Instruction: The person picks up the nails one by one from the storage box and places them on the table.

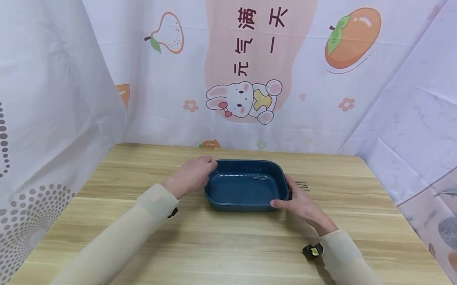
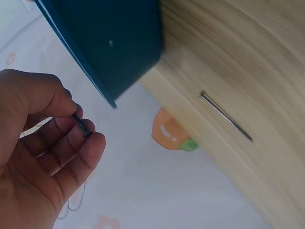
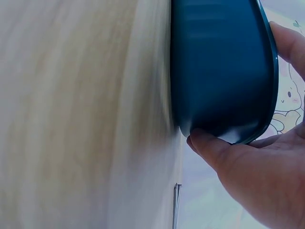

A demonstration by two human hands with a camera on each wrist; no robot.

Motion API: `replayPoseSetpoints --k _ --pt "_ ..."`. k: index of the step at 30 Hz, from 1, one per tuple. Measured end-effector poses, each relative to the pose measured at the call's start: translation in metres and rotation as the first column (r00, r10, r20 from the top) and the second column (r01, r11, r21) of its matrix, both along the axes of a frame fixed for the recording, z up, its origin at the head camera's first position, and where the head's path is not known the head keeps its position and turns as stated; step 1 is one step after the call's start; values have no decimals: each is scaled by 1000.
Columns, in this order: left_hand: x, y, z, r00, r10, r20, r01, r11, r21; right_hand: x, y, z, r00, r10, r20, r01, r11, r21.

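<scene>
A dark blue rectangular tray [image 1: 244, 208] sits on the table, with a few thin metal nails [image 1: 260, 178] lying inside toward its far side. My left hand [image 1: 193, 175] is at the tray's left end, near the far corner. In the left wrist view its thumb and fingers pinch a dark nail [image 2: 82, 125], head outward, beside the tray rim. My right hand [image 1: 300, 202] grips the tray's right end, thumb on the near side and fingers along the outer end. The thumb [image 3: 207, 143] presses the tray wall in the right wrist view.
Several nails [image 1: 303, 186] lie on the wooden table [image 1: 222, 254] just right of the tray. One nail [image 2: 226, 116] lies alone on the wood in the left wrist view. A printed cloth [image 1: 169, 92] hangs behind the table's far edge.
</scene>
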State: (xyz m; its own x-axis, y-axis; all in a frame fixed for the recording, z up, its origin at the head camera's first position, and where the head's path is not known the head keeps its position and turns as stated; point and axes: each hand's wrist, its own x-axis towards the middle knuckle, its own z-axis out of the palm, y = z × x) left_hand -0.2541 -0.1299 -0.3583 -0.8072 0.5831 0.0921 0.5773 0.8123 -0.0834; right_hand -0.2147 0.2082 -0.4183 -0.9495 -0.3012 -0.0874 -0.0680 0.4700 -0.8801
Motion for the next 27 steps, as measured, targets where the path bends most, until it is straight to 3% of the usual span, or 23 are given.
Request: replayPoseSetpoints --k 7,15,27 --pt "-2 -20 -5 999 29 15 -30 997 68 -1 0 0 1000 4 -3 -4 1000 7" --pt "-3 -36 -13 1000 20 3 -20 995 100 -1 0 0 1000 5 -9 -4 1000 6" --pt "-3 -51 -29 999 23 22 -25 995 99 1 -1 3 1000 5 4 -5 1000 -7"
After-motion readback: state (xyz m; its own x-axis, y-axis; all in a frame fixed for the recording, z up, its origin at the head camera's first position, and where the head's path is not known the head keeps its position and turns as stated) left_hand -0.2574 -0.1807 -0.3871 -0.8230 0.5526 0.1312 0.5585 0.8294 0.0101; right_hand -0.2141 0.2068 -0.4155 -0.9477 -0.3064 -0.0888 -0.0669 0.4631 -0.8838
